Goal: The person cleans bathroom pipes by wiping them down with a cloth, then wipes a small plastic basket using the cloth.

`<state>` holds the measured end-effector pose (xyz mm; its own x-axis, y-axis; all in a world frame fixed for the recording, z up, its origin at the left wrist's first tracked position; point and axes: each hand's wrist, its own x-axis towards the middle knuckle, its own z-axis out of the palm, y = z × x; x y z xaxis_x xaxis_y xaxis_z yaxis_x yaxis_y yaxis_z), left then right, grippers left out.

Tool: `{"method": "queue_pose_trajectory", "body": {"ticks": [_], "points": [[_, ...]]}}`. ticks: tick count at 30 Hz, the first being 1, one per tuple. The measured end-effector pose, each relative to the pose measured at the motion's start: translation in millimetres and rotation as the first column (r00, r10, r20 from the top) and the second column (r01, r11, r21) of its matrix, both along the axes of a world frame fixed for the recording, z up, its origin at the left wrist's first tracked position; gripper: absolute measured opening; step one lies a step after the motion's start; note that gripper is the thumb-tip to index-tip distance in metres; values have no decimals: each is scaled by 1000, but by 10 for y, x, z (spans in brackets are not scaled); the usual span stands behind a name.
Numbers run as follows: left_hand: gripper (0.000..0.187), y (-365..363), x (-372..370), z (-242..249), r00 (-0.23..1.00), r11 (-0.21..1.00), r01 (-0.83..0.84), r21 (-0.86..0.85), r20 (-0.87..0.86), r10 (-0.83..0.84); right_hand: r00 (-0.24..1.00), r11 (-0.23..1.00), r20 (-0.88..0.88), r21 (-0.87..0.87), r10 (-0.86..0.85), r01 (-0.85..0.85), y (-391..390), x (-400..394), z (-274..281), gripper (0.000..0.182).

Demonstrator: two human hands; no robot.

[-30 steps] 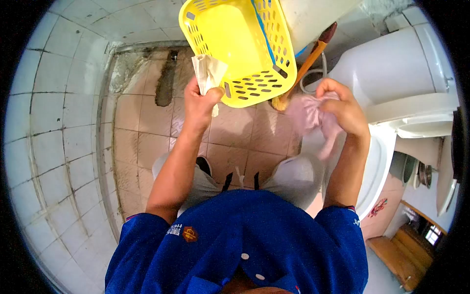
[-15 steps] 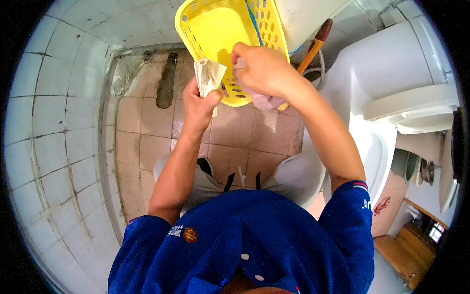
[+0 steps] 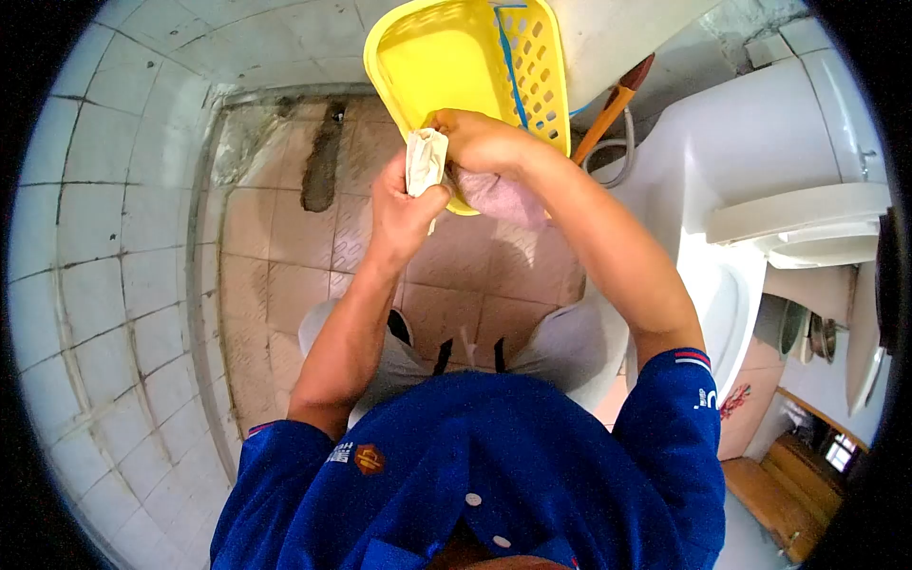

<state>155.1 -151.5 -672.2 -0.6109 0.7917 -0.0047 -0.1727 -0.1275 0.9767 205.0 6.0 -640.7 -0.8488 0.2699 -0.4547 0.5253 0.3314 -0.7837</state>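
Note:
My left hand (image 3: pixel 407 207) is closed around a folded, crumpled cream-coloured sheet (image 3: pixel 427 161), thumb on its near side. Right beside it, my right hand (image 3: pixel 483 142) has its fingers curled in, and the fingertips come close to the top of the sheet. A pinkish-grey cloth (image 3: pixel 503 198) hangs below the right hand, gripped under its palm. Both hands are over the near end of a yellow plastic basket (image 3: pixel 437 57) with perforated sides, and they partly hide its rim. A blue strip (image 3: pixel 513 71) runs along the inside of the basket.
Brown floor tiles (image 3: pixel 446 304) lie under the hands, with a dark drain slot (image 3: pixel 321 166) on the left. White wall tiles (image 3: pixel 95 228) rise at the left. On the right stand a white toilet (image 3: pixel 798 218), an orange-brown handle (image 3: pixel 608 109) and a pale hose (image 3: pixel 625 157).
My right hand has moved left and down, bringing its fingers to the cream sheet. My left hand has shifted slightly right. The basket has shifted right and down in view.

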Motion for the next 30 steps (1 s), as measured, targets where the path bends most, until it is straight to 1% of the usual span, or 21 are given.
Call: {"method": "queue_pose_trajectory", "body": {"ticks": [1,3,4,6,7,9,10,12,14,16,18,19,21,22,23,24,25,27,28,29,30], "points": [[32,-5,-10,-15,1000,1000,8,-12,-25,-8,1000,1000,2,2,-2,2,17,7,-45,33],[32,1,-7,-26,999,1000,15,-22,-49,-16,994,962,4,-252,-112,109,38,13,-192,33],[32,0,0,-17,1000,1000,17,-14,-4,-17,994,962,4,-251,-112,109,38,32,-229,33],[32,1,-8,-22,999,1000,15,-6,40,-15,987,980,-142,-194,-80,51,59,96,-293,29],[31,6,-25,-40,999,1000,-4,-12,47,5,987,980,-144,-194,-77,48,55,131,-233,29],[30,12,-22,-36,998,1000,-24,-20,54,25,993,939,-112,-344,-36,-5,37,236,41,27],[30,18,-13,-13,998,1000,-25,10,64,25,993,938,-114,-345,-35,-7,49,282,158,27],[30,11,-26,16,997,999,-30,37,71,28,989,947,-100,-291,111,-136,79,377,406,27],[30,-15,-45,16,997,999,-35,0,65,35,975,971,-181,-175,128,-160,61,594,743,27],[30,-20,-51,59,997,999,-50,-21,54,51,934,966,-356,-232,24,-113,116,986,880,26],[30,10,-67,111,998,998,-58,-27,35,59,801,899,-591,-397,-96,-185,196,1482,765,24],[30,15,-59,126,997,998,-61,-8,50,61,803,899,-589,-396,-93,-186,146,1630,696,24],[29,18,-43,116,996,998,-65,10,68,64,922,930,-271,-320,-275,183,47,1850,549,25],[30,13,-48,103,997,997,-71,-9,41,71,923,930,-270,-320,-273,182,30,1913,473,25],[30,-1,-41,88,997,997,-72,-32,15,72,896,920,-287,-302,-338,250,-2,1981,408,25],[30,0,-45,70,997,997,-69,-32,17,69,864,905,-308,-283,-399,317,-1,2019,377,25],[30,0,-58,49,996,998,-67,-11,50,68,863,905,-310,-282,-400,318,8,2010,424,25],[31,-27,-43,46,995,998,-55,3,84,54,828,830,-62,-87,-557,551,-33,2003,565,25],[31,-23,-35,64,994,998,-62,-6,87,63,822,857,-245,-123,-515,500,6,1977,526,27],[31,6,-50,82,993,997,-79,-9,89,80,820,858,-255,-116,-512,500,19,1996,579,27],[31,14,-69,99,992,996,-88,-2,88,88,803,860,-311,-231,-509,455,10,2025,674,29]]}}
